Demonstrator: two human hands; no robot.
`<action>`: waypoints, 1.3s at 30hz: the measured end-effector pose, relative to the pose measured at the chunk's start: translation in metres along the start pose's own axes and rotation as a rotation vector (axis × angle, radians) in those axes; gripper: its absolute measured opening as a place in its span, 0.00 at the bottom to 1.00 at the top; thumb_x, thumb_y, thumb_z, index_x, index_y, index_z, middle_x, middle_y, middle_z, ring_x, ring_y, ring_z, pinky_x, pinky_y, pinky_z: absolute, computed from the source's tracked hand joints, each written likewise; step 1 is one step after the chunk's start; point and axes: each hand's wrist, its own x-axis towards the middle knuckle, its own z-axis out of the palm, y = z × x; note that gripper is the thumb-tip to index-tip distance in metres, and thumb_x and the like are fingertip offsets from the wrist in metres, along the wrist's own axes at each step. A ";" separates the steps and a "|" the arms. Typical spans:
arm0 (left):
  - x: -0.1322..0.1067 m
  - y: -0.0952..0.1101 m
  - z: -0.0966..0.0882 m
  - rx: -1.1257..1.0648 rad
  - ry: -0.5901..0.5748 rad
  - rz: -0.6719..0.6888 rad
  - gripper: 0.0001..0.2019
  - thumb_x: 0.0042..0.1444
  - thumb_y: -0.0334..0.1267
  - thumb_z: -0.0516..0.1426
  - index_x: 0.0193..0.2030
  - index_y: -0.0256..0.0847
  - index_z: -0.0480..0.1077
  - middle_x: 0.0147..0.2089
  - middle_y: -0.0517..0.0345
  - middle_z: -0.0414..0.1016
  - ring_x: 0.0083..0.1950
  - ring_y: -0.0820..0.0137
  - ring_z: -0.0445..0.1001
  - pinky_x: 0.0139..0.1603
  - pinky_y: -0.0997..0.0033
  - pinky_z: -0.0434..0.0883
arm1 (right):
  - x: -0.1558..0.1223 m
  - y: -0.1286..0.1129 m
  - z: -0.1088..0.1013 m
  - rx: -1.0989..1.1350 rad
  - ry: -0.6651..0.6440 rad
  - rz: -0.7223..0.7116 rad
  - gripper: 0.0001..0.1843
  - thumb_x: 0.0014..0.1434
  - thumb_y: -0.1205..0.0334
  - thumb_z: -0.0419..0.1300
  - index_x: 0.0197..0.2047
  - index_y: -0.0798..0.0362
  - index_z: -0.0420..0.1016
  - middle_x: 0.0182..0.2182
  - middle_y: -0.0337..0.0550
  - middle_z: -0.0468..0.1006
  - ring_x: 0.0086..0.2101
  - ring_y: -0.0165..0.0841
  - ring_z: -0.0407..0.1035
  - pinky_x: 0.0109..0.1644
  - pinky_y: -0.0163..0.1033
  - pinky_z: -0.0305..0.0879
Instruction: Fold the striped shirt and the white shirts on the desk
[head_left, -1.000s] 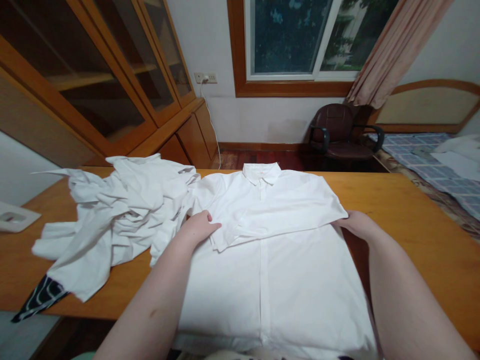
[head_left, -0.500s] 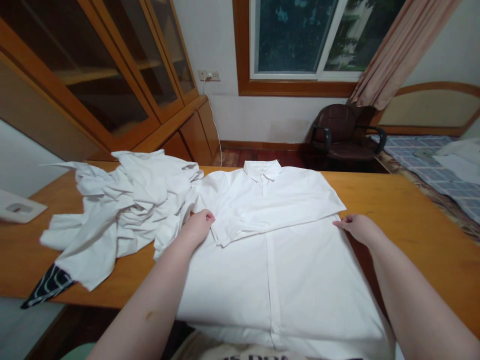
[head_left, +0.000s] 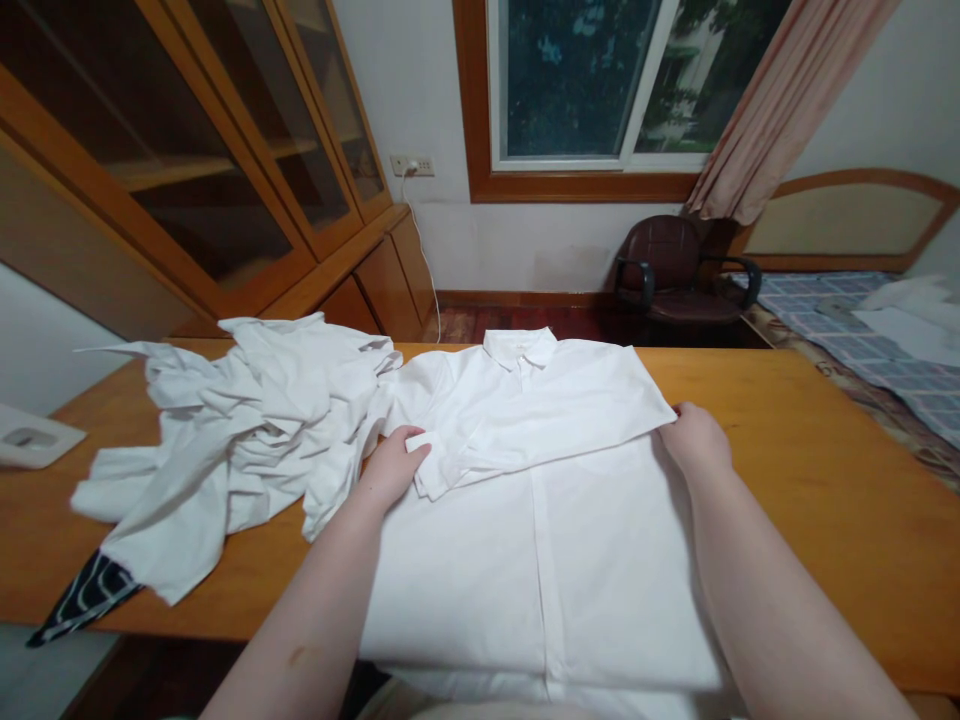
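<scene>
A white collared shirt [head_left: 465,570] lies front side up on the wooden table, its collar at the far edge and its hem hanging over the near edge. One sleeve is folded across the chest toward the left. My left hand [head_left: 396,468] pinches the cuff end of that sleeve, at the shirt's left side. On the opposite side, my right hand [head_left: 694,436] is closed on the shirt at the outer corner of the folded sleeve; its fingertips are partly hidden by the hand itself.
A crumpled heap of white clothes [head_left: 270,420] covers the table's left part, with a black patterned cloth [head_left: 86,595] sticking out over the near edge. The wooden table [head_left: 825,500] extends right. Beyond stand a glass-door cabinet [head_left: 300,270], a brown armchair [head_left: 667,265] and a bed [head_left: 885,340].
My right hand has moved slightly up and inward, from the shirt's side edge to the folded sleeve's outer corner. My left hand stays at the cuff, its grip slightly shifted. The view has tilted slightly.
</scene>
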 end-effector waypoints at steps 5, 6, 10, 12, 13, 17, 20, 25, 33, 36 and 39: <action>0.000 0.000 0.000 0.008 -0.022 -0.023 0.16 0.56 0.41 0.54 0.50 0.39 0.69 0.45 0.50 0.77 0.47 0.62 0.75 0.47 0.68 0.68 | -0.003 0.003 0.002 0.039 -0.008 0.070 0.16 0.53 0.55 0.53 0.39 0.52 0.77 0.37 0.53 0.78 0.36 0.42 0.71 0.30 0.38 0.59; 0.000 -0.001 0.000 0.015 -0.024 -0.029 0.16 0.56 0.40 0.54 0.50 0.39 0.68 0.46 0.49 0.77 0.47 0.62 0.75 0.48 0.68 0.68 | -0.002 0.004 0.002 0.027 -0.017 0.075 0.16 0.54 0.55 0.52 0.40 0.52 0.77 0.37 0.53 0.78 0.36 0.41 0.71 0.30 0.38 0.59; 0.002 -0.002 0.000 0.070 -0.027 -0.030 0.16 0.57 0.39 0.54 0.51 0.38 0.68 0.47 0.47 0.76 0.49 0.60 0.74 0.49 0.66 0.67 | 0.000 0.001 0.002 -0.021 -0.063 0.021 0.18 0.56 0.59 0.49 0.46 0.52 0.75 0.41 0.54 0.78 0.38 0.42 0.71 0.32 0.38 0.59; 0.002 -0.003 0.001 0.094 -0.021 -0.007 0.15 0.57 0.38 0.53 0.50 0.38 0.68 0.46 0.47 0.76 0.49 0.60 0.74 0.49 0.65 0.68 | -0.001 0.001 0.001 -0.014 -0.078 -0.021 0.19 0.56 0.60 0.50 0.47 0.53 0.74 0.43 0.54 0.77 0.39 0.42 0.71 0.33 0.38 0.59; 0.002 -0.004 0.002 0.101 -0.015 0.006 0.15 0.56 0.38 0.54 0.50 0.38 0.68 0.46 0.47 0.76 0.49 0.59 0.74 0.49 0.65 0.67 | -0.002 0.002 -0.001 -0.006 -0.088 -0.046 0.18 0.56 0.60 0.51 0.47 0.53 0.74 0.43 0.54 0.77 0.39 0.42 0.71 0.34 0.38 0.60; 0.001 -0.007 0.003 0.083 0.002 0.041 0.16 0.57 0.40 0.53 0.50 0.38 0.68 0.46 0.48 0.76 0.49 0.60 0.74 0.49 0.66 0.67 | -0.009 0.009 -0.008 0.136 -0.189 -0.143 0.17 0.54 0.55 0.55 0.43 0.55 0.75 0.40 0.52 0.78 0.38 0.41 0.71 0.36 0.37 0.62; 0.001 -0.007 0.001 0.051 0.011 0.019 0.15 0.59 0.41 0.50 0.49 0.40 0.69 0.41 0.51 0.77 0.44 0.61 0.75 0.45 0.66 0.68 | -0.012 0.011 -0.009 0.362 -0.229 -0.152 0.22 0.57 0.46 0.52 0.43 0.55 0.75 0.41 0.50 0.78 0.40 0.40 0.71 0.40 0.36 0.63; 0.002 -0.008 -0.002 0.031 0.045 0.008 0.13 0.57 0.38 0.51 0.47 0.40 0.70 0.37 0.54 0.74 0.39 0.63 0.75 0.41 0.67 0.68 | -0.007 0.007 0.001 0.335 -0.067 0.038 0.27 0.60 0.45 0.44 0.39 0.55 0.76 0.37 0.54 0.78 0.40 0.42 0.71 0.38 0.38 0.61; 0.000 -0.012 -0.003 0.104 0.084 0.023 0.15 0.51 0.36 0.57 0.47 0.36 0.69 0.38 0.53 0.72 0.39 0.64 0.73 0.43 0.67 0.69 | -0.002 0.006 0.006 0.170 -0.038 0.130 0.24 0.56 0.44 0.49 0.36 0.54 0.76 0.30 0.52 0.77 0.32 0.43 0.69 0.30 0.41 0.59; -0.009 -0.001 -0.002 0.171 0.209 0.212 0.16 0.55 0.37 0.55 0.49 0.35 0.69 0.46 0.47 0.73 0.49 0.61 0.72 0.53 0.64 0.67 | -0.003 0.007 0.006 0.197 0.053 0.114 0.23 0.56 0.47 0.51 0.43 0.56 0.75 0.36 0.53 0.78 0.36 0.43 0.70 0.36 0.42 0.63; -0.020 0.013 0.006 0.161 0.120 0.482 0.20 0.60 0.41 0.52 0.57 0.38 0.66 0.58 0.47 0.68 0.60 0.61 0.65 0.63 0.61 0.60 | -0.004 0.006 0.007 0.197 0.240 -0.091 0.26 0.57 0.50 0.52 0.52 0.59 0.71 0.48 0.56 0.74 0.48 0.45 0.67 0.51 0.45 0.62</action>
